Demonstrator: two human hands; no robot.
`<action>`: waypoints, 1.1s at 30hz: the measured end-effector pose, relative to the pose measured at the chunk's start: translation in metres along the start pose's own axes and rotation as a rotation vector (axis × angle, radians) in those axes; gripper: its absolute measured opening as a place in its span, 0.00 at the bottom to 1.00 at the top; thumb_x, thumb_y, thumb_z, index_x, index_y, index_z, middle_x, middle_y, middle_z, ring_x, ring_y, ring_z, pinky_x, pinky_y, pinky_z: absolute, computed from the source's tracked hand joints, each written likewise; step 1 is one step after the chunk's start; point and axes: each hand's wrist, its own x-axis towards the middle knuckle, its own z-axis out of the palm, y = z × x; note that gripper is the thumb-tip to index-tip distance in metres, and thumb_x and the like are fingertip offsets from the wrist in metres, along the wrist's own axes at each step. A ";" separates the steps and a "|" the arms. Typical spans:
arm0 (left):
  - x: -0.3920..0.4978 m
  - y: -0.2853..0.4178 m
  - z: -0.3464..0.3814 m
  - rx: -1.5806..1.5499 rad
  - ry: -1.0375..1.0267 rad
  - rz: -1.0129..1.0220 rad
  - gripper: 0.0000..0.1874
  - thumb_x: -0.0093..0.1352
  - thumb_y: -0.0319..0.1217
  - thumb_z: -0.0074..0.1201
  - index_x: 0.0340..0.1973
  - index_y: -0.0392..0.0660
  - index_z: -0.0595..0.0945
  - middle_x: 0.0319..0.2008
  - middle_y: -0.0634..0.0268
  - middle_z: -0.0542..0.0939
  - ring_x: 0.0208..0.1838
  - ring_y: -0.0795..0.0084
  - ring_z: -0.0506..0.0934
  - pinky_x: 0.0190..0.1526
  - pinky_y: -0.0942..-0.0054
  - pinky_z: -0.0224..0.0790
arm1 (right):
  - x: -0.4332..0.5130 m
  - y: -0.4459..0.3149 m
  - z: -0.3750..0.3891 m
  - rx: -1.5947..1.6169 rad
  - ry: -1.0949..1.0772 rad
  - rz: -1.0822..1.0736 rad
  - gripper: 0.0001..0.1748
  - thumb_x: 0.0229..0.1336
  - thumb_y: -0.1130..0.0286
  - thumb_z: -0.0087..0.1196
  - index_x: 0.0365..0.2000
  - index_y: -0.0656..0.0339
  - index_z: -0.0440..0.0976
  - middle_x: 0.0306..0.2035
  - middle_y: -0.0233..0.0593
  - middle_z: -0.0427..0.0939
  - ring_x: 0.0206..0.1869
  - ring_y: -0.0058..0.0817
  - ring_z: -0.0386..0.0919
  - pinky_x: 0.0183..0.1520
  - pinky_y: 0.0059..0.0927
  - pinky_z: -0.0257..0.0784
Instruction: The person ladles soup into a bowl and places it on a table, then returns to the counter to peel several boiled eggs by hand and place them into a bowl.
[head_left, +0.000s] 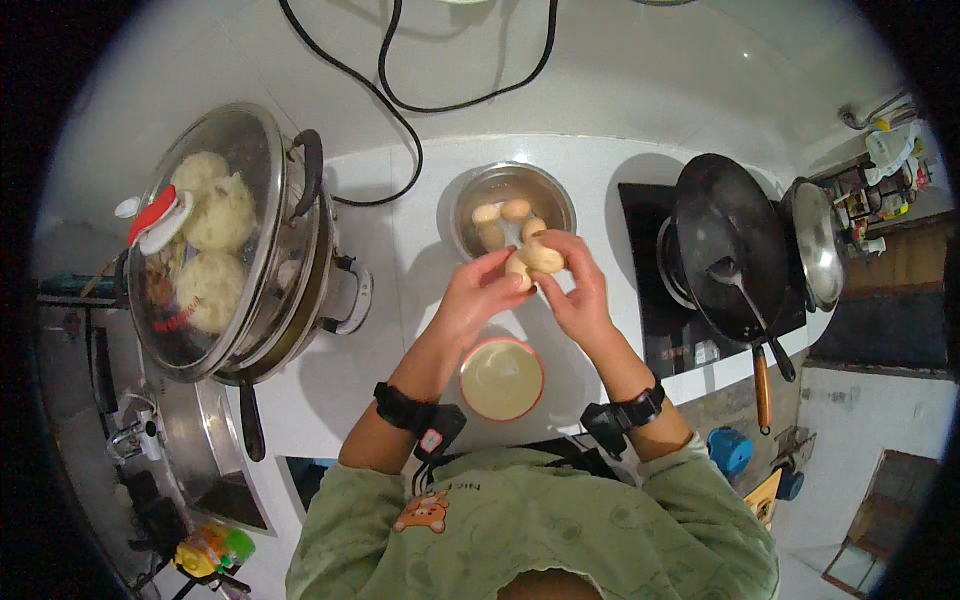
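Between my two hands, just past a pink-rimmed bowl, are pale, rounded pieces that look like peeled potato (541, 257); how many there are I cannot tell. My left hand (480, 292) grips a piece at its left side with thumb and fingertips. The fingers of my right hand (581, 285) close on the piece at the right. Beyond them a steel bowl (459, 221) holds several similar tan, rounded pieces, partly covered by my fingers. The pink-rimmed bowl (502, 379) stands near my body, below my wrists.
At left stands a large steamer with a glass lid (262, 300), pale buns inside. A black wok (720, 300) with a ladle (739, 281) sits on an induction cooktop (652, 330) at right, beside a metal lid (821, 247). A black cable (409, 142) hangs behind.
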 end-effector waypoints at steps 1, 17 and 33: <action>-0.001 0.001 0.000 -0.011 0.000 -0.002 0.28 0.65 0.29 0.52 0.59 0.35 0.63 0.50 0.57 0.73 0.49 0.65 0.76 0.51 0.69 0.69 | 0.000 0.001 -0.001 -0.045 0.053 -0.057 0.22 0.49 0.83 0.54 0.47 0.62 0.66 0.51 0.45 0.69 0.54 0.33 0.69 0.52 0.31 0.67; 0.001 -0.009 0.000 -0.032 -0.012 0.049 0.28 0.66 0.25 0.48 0.61 0.39 0.60 0.53 0.56 0.70 0.54 0.62 0.72 0.56 0.65 0.67 | -0.011 0.007 0.001 0.014 0.084 0.197 0.21 0.54 0.69 0.55 0.47 0.64 0.64 0.42 0.45 0.74 0.44 0.31 0.75 0.47 0.31 0.70; -0.003 -0.009 0.002 -0.084 0.061 -0.033 0.27 0.66 0.26 0.50 0.60 0.37 0.62 0.49 0.57 0.72 0.51 0.62 0.74 0.53 0.66 0.68 | 0.001 0.001 0.007 0.035 0.152 -0.012 0.25 0.44 0.83 0.54 0.47 0.61 0.67 0.51 0.44 0.71 0.53 0.38 0.71 0.50 0.34 0.68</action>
